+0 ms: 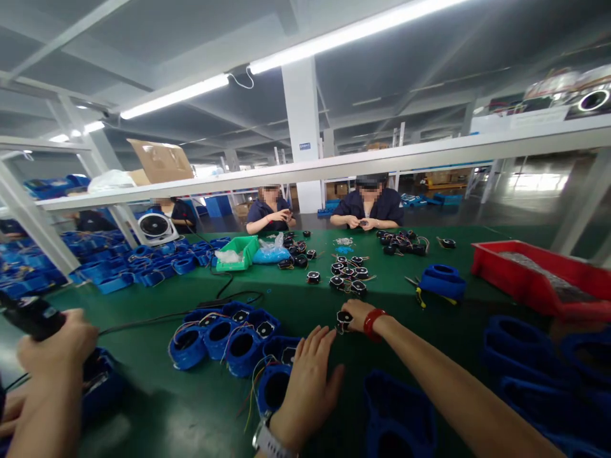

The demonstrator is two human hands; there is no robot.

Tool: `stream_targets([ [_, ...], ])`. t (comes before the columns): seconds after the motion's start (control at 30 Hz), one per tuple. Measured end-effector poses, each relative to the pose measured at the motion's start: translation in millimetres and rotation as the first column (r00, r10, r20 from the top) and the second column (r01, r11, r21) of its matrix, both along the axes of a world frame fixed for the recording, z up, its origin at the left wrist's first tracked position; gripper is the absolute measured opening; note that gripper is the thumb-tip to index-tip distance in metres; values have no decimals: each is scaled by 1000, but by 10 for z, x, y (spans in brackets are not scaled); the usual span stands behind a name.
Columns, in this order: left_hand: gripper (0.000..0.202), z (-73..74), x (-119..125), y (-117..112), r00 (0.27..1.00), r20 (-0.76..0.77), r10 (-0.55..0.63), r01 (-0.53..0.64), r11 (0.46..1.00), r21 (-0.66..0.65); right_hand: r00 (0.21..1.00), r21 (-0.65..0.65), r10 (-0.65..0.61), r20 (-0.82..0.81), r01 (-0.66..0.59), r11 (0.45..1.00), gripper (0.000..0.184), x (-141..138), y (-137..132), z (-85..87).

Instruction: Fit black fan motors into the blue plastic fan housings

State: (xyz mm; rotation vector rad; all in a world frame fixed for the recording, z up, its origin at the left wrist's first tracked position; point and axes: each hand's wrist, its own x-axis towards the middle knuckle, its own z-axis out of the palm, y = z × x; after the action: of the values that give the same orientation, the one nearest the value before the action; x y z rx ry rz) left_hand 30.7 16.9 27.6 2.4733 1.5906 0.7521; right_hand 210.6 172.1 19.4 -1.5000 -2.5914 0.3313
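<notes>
My right hand (359, 314), with a red bracelet at the wrist, has its fingers closed on a small black motor (343, 320) just above the green table. A watch is on the wrist of my left hand (311, 381), whose fingers are stretched out and hold nothing. That hand hovers by a blue plastic housing (273, 389) and partly hides it. Left of it sits a group of blue housings (241, 348), several with a black motor and thin wires in them. Beyond my right hand lies a cluster of loose black motors (351, 275).
At far left a co-worker's hand (60, 346) grips a black power tool (32, 316). A red bin (534, 277) stands right, near pliers (419, 294) and a blue housing (443, 282). A green bin (244, 252) is farther back. Two people sit across the table.
</notes>
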Motion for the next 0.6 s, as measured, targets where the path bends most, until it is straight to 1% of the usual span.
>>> stream_targets([
  [0.07,57,22,102,70,1000,-3,25,-25,999,30,999,10,-30,-44,31,999,25,96,-205,78],
  [0.13,55,69,226,133,999,8,45,-46,995,88,992,53,-49,-119,56,997,28,187,-462,220],
  [0.2,41,146,344,156,998,36,45,-49,991,128,979,106,-56,-194,78,991,28,267,-748,397],
  [0.27,18,246,430,119,998,53,19,-26,990,137,961,161,-56,-270,102,982,30,344,-1039,550],
  [0.3,12,298,454,76,999,52,-2,-6,990,138,948,185,-49,-315,112,976,31,385,-1179,598],
  [0.33,10,347,465,17,998,48,-34,27,990,140,931,202,-38,-362,118,972,32,429,-1312,620],
  [0.4,15,424,448,-135,989,62,-137,130,985,111,896,207,-22,-443,126,970,32,526,-1551,582],
  [0.47,21,456,397,-306,961,117,-252,252,968,19,875,168,-37,-482,134,977,32,620,-1742,456],
  [0.53,25,434,334,-466,930,173,-324,342,936,-81,866,118,-66,-496,142,983,33,689,-1887,286],
  [0.6,24,360,276,-594,916,189,-355,382,914,-136,864,91,-87,-496,151,984,33,724,-1994,122],
])
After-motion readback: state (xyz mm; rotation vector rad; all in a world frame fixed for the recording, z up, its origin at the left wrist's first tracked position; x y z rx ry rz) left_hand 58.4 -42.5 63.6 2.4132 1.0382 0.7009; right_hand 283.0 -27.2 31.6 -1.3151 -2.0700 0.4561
